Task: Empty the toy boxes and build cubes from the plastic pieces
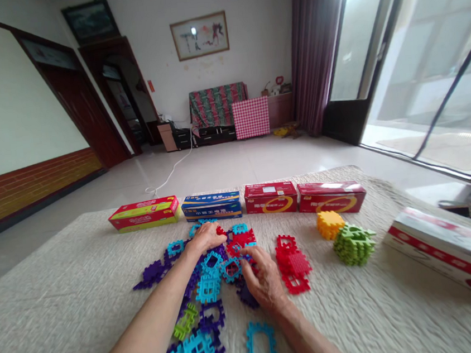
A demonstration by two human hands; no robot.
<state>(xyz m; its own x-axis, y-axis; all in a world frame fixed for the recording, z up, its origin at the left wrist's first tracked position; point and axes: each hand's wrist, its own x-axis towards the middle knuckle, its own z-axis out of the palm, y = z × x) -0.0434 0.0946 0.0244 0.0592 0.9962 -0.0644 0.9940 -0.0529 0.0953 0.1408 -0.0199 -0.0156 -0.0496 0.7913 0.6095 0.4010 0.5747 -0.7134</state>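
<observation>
A loose pile of interlocking plastic building pieces, purple, light blue and red, lies in front of me. At the pile's far side my left hand (207,237) has its fingers closed on a small red building piece (221,231), most of which is hidden. My right hand (265,277) hovers over the pile's right side, thumb and fingers apart, close to a red building piece (233,249) and a light blue window piece (231,269). Right of that hand lies a group of red building pieces (294,264). A light blue frame piece (260,345) lies alone nearer me.
Yellow pieces (330,224) and green pieces (354,244) stand stacked at right. Along the back are a red-and-green box (144,214), a blue box (212,207) and two red boxes (270,198). A long white-and-red box (454,254) lies far right on the beige cover (82,282).
</observation>
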